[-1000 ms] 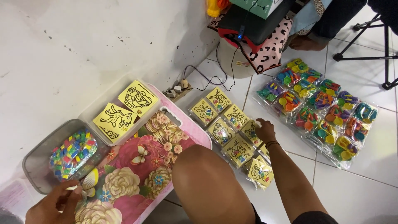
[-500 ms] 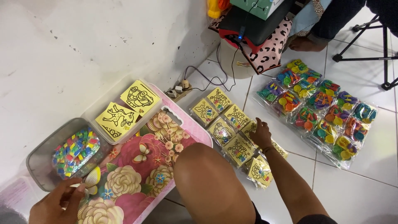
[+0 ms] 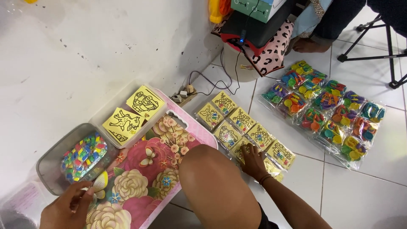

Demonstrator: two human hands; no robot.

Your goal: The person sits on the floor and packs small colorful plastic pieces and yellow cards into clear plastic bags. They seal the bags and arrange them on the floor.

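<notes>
My right hand (image 3: 253, 162) lies flat, fingers apart, on a yellow picture packet (image 3: 242, 149) in a double row of such packets (image 3: 237, 123) on the white floor tiles. My left hand (image 3: 68, 210) rests at the lower left on a pink floral folding table (image 3: 148, 163), its fingers curled beside the near corner of a grey tub (image 3: 51, 169) holding several small colourful pieces (image 3: 82, 154). Whether it pinches anything is hidden. My bare knee (image 3: 216, 182) rises between the two hands.
A clear tray with two yellow line-drawing cards (image 3: 131, 112) stands against the white wall. Bags of colourful plastic shapes (image 3: 326, 112) lie at the right. A power strip with a cable (image 3: 184, 93), a leopard-print bag (image 3: 267, 51), another person's foot (image 3: 307, 44) and a stool leg (image 3: 392, 55) are farther back.
My right hand has slid nearer along the row of yellow packets, towards my knee. My left hand stays by the grey tub with little movement.
</notes>
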